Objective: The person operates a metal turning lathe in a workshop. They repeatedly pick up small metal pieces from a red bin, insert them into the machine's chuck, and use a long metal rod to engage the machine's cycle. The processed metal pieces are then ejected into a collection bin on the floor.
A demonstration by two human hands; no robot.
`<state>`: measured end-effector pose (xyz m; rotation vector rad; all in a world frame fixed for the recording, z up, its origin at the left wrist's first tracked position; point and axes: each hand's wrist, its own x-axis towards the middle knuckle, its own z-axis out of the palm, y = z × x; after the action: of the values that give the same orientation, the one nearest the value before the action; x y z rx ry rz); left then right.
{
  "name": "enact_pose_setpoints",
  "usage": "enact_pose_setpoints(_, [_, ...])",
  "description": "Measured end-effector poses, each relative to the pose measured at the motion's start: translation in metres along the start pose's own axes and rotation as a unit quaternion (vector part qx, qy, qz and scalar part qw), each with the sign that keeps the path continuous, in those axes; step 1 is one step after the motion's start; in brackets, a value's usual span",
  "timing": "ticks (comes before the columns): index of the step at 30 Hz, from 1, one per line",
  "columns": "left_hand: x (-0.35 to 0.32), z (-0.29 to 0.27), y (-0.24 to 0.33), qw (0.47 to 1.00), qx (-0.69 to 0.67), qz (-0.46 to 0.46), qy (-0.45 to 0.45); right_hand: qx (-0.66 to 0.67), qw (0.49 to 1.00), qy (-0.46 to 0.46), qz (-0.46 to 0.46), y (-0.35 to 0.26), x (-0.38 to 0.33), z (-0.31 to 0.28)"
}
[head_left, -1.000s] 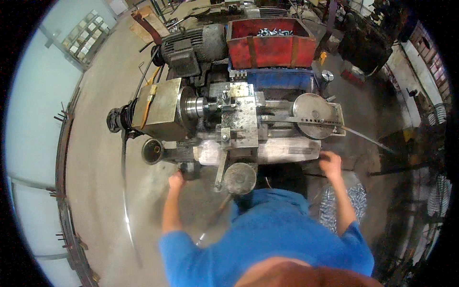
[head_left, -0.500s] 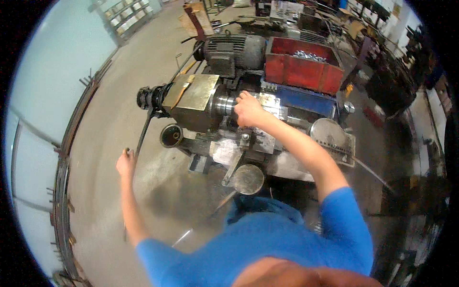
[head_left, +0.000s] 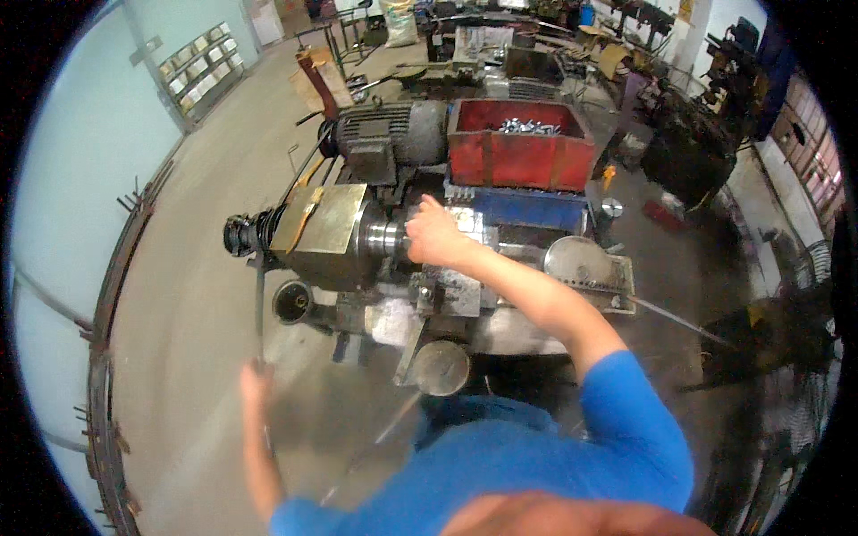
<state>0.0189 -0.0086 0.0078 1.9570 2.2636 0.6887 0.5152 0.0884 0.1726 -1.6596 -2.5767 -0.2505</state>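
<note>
My right hand [head_left: 435,234] is at the lathe's spindle, just right of the shiny metal collar [head_left: 382,237]. Its fingers are curled, and whatever they grip is hidden beneath them. A tool slide [head_left: 474,223] sits against its far side. My left hand [head_left: 256,382], smeared by motion, is low on the left, closed around a long dark rod [head_left: 260,313] that runs down from the belt end of the headstock. On the headstock cover [head_left: 335,214] lies a brush [head_left: 306,219] with a wooden handle.
Behind the spindle stand a grey motor [head_left: 393,134] and a red bin [head_left: 518,147] of small metal parts, above a blue tray [head_left: 527,210]. Round handwheels [head_left: 442,368] stick out at the front. Metal bars [head_left: 107,393] lie along the left wall.
My left hand has come down and slightly right, and the rod has swung to nearly upright. My right hand stays at the spindle. The whole view has shifted.
</note>
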Motion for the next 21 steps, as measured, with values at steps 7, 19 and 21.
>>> enact_pose_setpoints(7, [0.026, 0.018, -0.006, 0.983, -0.139, -0.061, -0.107, 0.048, 0.982, 0.099, 0.150, 0.153, -0.012, -0.045])
enact_pose_setpoints(19, [0.016, -0.026, -0.020, 0.931, -0.265, -0.113, -0.224, 0.271, 0.925, 0.226, 0.140, 0.109, -0.223, 0.005])
enact_pose_setpoints(21, [0.021, -0.044, 0.042, 0.899, -0.223, -0.165, -0.339, 0.275, 0.903, 0.207, 0.258, 0.128, -0.314, 0.034])
